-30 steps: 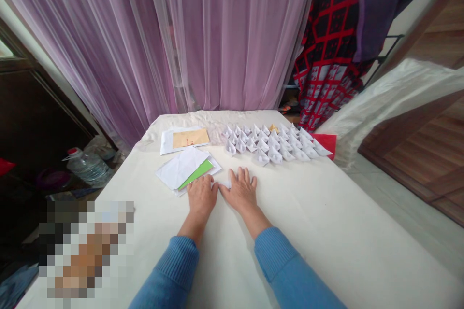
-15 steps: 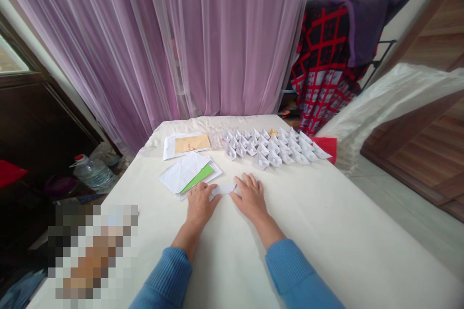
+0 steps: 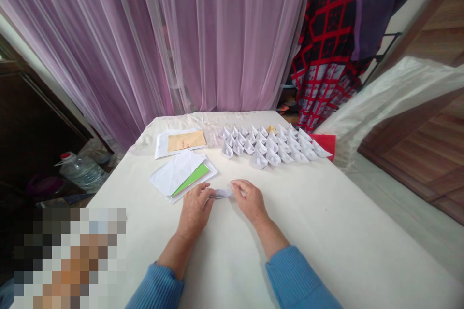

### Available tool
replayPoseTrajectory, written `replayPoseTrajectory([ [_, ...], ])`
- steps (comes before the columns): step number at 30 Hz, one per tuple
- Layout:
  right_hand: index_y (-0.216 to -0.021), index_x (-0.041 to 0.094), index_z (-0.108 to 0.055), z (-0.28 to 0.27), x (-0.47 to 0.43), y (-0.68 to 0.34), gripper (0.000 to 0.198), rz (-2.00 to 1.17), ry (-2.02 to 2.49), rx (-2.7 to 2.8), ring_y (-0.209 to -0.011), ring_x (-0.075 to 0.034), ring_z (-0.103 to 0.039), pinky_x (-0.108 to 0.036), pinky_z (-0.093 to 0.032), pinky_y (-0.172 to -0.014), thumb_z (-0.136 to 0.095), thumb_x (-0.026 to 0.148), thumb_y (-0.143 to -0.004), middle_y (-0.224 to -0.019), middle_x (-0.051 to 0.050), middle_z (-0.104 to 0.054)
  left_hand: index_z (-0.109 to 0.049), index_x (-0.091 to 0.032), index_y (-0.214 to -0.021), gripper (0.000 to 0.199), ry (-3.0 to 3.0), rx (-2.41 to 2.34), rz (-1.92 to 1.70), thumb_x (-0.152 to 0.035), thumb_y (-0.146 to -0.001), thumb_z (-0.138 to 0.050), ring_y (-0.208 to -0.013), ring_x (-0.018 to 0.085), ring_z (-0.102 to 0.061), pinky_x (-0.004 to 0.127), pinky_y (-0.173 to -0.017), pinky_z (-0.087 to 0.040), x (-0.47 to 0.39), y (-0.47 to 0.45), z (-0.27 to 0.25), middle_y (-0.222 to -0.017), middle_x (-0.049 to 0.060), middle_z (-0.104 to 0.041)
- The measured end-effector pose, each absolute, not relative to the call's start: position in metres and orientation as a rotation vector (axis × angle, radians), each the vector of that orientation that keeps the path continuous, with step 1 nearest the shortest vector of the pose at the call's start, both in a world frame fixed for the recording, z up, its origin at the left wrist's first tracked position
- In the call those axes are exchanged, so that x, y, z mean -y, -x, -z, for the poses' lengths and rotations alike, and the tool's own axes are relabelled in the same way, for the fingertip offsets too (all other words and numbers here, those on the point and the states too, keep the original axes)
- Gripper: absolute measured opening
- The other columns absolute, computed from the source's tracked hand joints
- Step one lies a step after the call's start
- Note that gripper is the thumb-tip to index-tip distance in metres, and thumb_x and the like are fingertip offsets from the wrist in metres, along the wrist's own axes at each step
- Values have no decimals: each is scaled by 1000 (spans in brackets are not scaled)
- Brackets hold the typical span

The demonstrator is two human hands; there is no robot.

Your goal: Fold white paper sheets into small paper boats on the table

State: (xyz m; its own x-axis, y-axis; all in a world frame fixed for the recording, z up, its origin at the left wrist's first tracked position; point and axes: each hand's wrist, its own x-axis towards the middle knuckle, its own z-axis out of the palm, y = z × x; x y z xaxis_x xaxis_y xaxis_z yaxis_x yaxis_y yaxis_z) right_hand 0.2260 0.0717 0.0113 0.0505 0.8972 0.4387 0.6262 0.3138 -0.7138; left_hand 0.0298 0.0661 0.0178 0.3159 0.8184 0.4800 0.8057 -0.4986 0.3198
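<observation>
A small folded piece of white paper [image 3: 222, 194] is held between my two hands, just above the white-covered table. My left hand [image 3: 195, 205] pinches its left end between thumb and fingers. At the right end, my right hand [image 3: 250, 200] grips it with thumb and fingertips together. Beyond my left hand lies a pile of white paper sheets [image 3: 177, 170] with a green sheet [image 3: 191, 178] showing among them. Rows of small folded white paper boats [image 3: 261, 147] stand past my right hand, with one yellow boat [image 3: 271, 129] at the back.
A tan envelope [image 3: 185, 141] lies on white paper at the table's back left. Something flat and red [image 3: 324, 145] sits behind the boats at the right edge. A large water bottle [image 3: 83, 171] stands left of the table. A pixelated patch covers the lower left.
The paper was lying flat under both hands; now it is raised and pinched at both ends. My right hand has turned and its fingers have closed. The view has shifted slightly.
</observation>
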Motion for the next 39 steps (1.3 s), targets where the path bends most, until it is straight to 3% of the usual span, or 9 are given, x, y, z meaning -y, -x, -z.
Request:
replayPoseTrajectory([
  [3, -95, 24, -73, -14, -70, -225, 22, -438, 1433, 1711, -81, -16, -68, -25, -52, -77, -55, 27, -85, -93, -4, -74, -64, -25, -98, 19, -2544, -1539, -974, -12, -85, -57, -104, 25, -61, 42, -85, -48, -67, -29, -18, -114, 7, -63],
  [8, -94, 25, -74, -21, -68, -221, 19, -484, 1493, 1748, -82, -16, -68, -25, -49, -78, -58, 26, -83, -93, -2, -75, -64, -22, -94, 15, -2558, -1463, -993, -13, -86, -55, -99, 22, -63, 38, -83, -51, -68, -29, -18, -108, 7, -66],
  [13, -86, 26, -76, -41, -62, -220, 19, -605, 1678, 1827, -68, -12, -64, -21, -43, -64, -59, 21, -78, -78, 2, -74, -68, -25, -92, 19, -2629, -1527, -889, -12, -84, -58, -104, 24, -61, 40, -86, -50, -64, -32, -22, -120, 8, -62],
  [19, -79, 28, -75, -64, -63, -216, 16, -579, 1847, 1951, -67, -12, -61, -21, -33, -56, -59, 32, -82, -72, 2, -72, -73, -29, -90, 22, -2674, -1552, -886, -12, -84, -60, -123, 30, -50, 47, -96, -47, -62, -35, -25, -137, 8, -51],
  [23, -76, 28, -75, -65, -72, -211, 17, -488, 1809, 2060, -70, -13, -61, -22, -30, -56, -60, 32, -81, -76, 2, -72, -74, -27, -87, 22, -2696, -1495, -941, -12, -86, -58, -135, 31, -38, 50, -104, -41, -62, -35, -24, -144, 8, -45],
  [31, -72, 28, -74, -60, -76, -209, 17, -550, 1847, 2012, -66, -12, -60, -23, -29, -56, -59, 30, -80, -72, 2, -72, -76, -31, -88, 14, -2680, -1597, -831, -22, -85, -66, -134, 36, -41, 57, -100, -40, -60, -38, -30, -145, 8, -47],
  [39, -73, 28, -74, -61, -78, -208, 16, -503, 2024, 1903, -70, -16, -63, -24, -33, -57, -59, 31, -79, -74, 0, -74, -75, -30, -85, 14, -2724, -1524, -833, -25, -88, -63, -135, 31, -40, 54, -104, -38, -59, -40, -32, -143, 5, -50],
])
